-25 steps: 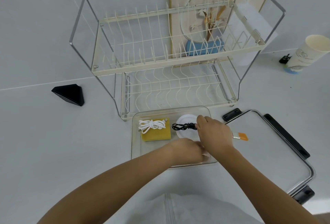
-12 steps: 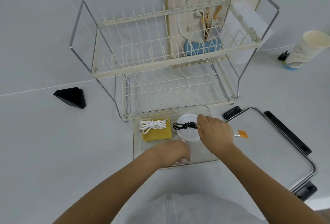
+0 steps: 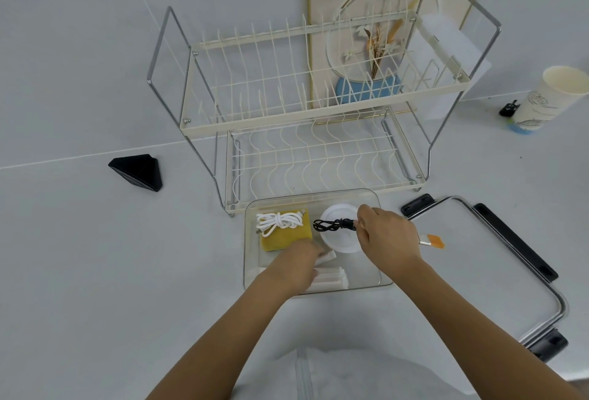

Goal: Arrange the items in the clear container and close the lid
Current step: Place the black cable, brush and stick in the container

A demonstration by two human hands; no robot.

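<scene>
The clear container sits near the table's front edge, and you are filling it. The lid lies open-side beside its right edge and must go on next. Your right hand pinches the black cable over the white disc. Your left hand presses curled fingers on white pieces at the front.
</scene>
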